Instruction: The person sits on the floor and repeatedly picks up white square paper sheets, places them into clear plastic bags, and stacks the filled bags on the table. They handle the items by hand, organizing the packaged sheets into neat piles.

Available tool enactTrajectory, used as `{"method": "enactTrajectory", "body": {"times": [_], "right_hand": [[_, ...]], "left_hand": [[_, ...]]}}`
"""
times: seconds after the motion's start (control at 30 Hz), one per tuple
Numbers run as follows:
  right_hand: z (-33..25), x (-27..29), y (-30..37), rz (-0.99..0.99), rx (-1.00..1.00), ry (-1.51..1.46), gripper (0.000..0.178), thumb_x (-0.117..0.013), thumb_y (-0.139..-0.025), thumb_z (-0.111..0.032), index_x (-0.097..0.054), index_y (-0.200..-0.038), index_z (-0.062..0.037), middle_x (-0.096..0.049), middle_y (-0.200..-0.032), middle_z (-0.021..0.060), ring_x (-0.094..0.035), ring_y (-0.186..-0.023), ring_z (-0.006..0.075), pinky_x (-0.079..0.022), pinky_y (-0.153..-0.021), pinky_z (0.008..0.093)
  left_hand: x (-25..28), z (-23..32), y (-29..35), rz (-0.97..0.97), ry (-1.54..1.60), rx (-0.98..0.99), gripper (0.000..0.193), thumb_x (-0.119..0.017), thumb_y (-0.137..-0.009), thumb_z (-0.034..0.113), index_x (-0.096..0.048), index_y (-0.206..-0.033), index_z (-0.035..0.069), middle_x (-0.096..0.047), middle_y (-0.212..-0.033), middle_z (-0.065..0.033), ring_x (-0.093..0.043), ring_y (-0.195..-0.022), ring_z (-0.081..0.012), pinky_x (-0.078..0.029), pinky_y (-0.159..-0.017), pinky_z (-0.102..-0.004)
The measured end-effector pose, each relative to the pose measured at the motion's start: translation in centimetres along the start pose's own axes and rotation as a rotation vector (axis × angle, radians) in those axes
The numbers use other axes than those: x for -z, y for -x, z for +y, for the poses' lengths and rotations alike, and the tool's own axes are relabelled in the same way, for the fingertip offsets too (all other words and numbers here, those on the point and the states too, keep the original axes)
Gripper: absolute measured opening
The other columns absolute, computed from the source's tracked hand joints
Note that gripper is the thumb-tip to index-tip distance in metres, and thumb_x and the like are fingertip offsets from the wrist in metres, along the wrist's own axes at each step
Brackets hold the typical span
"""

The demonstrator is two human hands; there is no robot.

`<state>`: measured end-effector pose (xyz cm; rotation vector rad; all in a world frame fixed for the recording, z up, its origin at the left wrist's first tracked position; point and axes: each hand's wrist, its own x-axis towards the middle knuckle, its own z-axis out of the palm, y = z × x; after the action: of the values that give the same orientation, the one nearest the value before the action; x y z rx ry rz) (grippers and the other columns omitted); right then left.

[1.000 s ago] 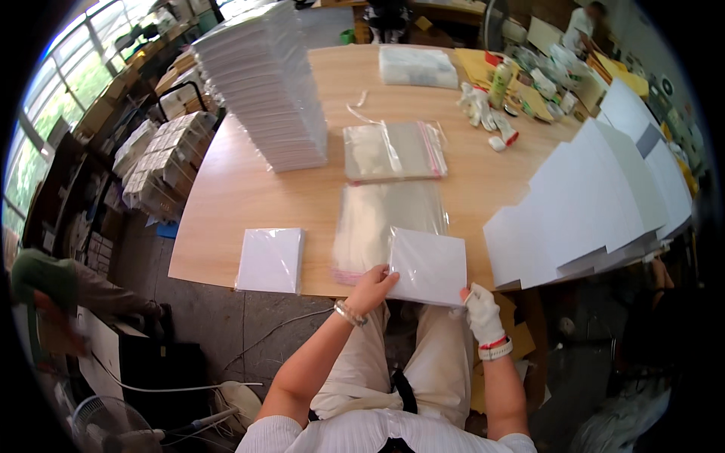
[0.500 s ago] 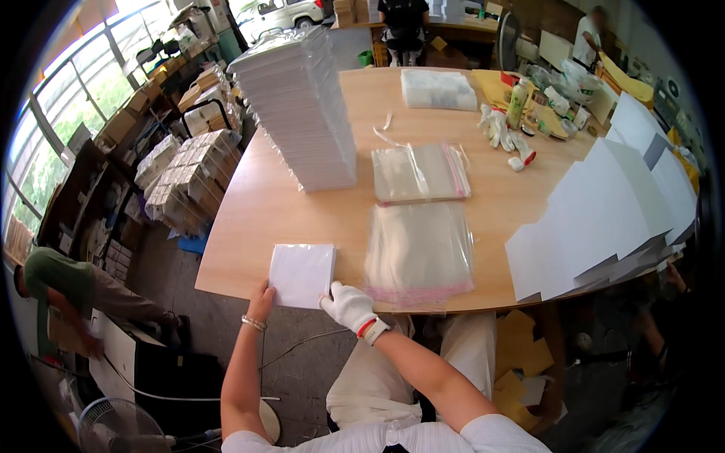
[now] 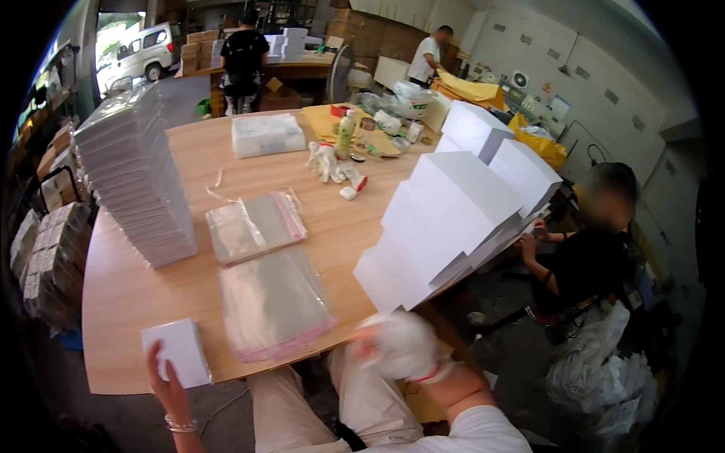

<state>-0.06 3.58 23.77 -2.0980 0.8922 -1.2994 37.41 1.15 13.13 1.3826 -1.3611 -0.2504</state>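
Observation:
At the table's near left edge lies a flat white packet [image 3: 185,347], apparently a wrapped stack of paper. My bare left hand [image 3: 168,377] has its fingers apart over the packet's left side; whether they touch it cannot be made out. My right hand [image 3: 400,346], in a white work glove, hangs smeared by motion near the table edge, in front of the white paper stacks [image 3: 430,211]. Between my hands lies a pile of clear plastic bags [image 3: 273,302] with pink strips. A second pile of clear bags [image 3: 253,224] sits beyond it.
A tall stack of wrapped white packets [image 3: 143,189] stands at the table's [image 3: 325,253] left. Farther back are white gloves [image 3: 326,162], a bottle [image 3: 345,136] and a folded white bundle [image 3: 268,136]. A seated person [image 3: 585,264] works at the right, beside plastic bags [image 3: 604,370] below.
The view has swung right. Both hands held the packet's sides before; my right hand has left it and moved right, and my left hand's fingers have spread apart.

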Motion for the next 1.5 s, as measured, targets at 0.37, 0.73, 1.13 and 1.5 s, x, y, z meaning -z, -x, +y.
{"method": "enactTrajectory", "body": {"times": [0.37,0.73,1.13,1.5], "right_hand": [[-6.1,13.9,-2.1,0.415,-0.011,1.148,0.026,-0.065,-0.061,0.007,-0.059,-0.086,0.0035,-0.058,-0.095,0.012,-0.054,-0.092,0.0283,-0.044,-0.079,0.0324],[-6.0,18.8,0.0,0.172,0.19,1.199,0.034,-0.067,-0.059,0.002,-0.06,-0.092,0.0002,-0.058,-0.098,0.0126,-0.056,-0.095,0.0299,-0.043,-0.086,0.0408],[-10.0,14.3,0.4,0.056,0.298,1.358,0.037,-0.074,-0.061,-0.011,-0.061,-0.095,-0.0056,-0.059,-0.096,0.0075,-0.058,-0.089,0.026,-0.044,-0.087,0.0446],[-8.9,14.1,5.7,0.534,-0.083,0.58,0.019,-0.056,-0.085,-0.018,-0.054,-0.089,0.0,-0.059,-0.084,0.0125,-0.056,-0.072,0.0181,-0.046,-0.065,0.029]], "left_hand": [[-22.8,27.9,3.1,-1.6,1.634,0.616,0.051,-0.038,-0.082,0.008,-0.035,-0.132,0.002,-0.038,-0.135,-0.0082,-0.042,-0.119,-0.0194,-0.035,-0.096,-0.0331],[-23.9,30.8,3.0,-1.588,1.476,0.571,0.045,-0.039,-0.086,0.01,-0.037,-0.131,0.004,-0.041,-0.133,-0.005,-0.046,-0.116,-0.0183,-0.038,-0.092,-0.0316],[-24.1,30.6,4.7,-1.259,1.863,0.714,0.031,-0.045,-0.093,0.026,-0.05,-0.113,0.003,-0.058,-0.109,-0.0089,-0.058,-0.098,-0.0173,-0.049,-0.081,-0.0281],[-25.3,29.7,4.4,-1.094,1.559,0.518,0.02,-0.053,-0.09,0.018,-0.055,-0.099,0.0,-0.063,-0.091,-0.0078,-0.063,-0.081,-0.0152,-0.052,-0.067,-0.0248]]}}
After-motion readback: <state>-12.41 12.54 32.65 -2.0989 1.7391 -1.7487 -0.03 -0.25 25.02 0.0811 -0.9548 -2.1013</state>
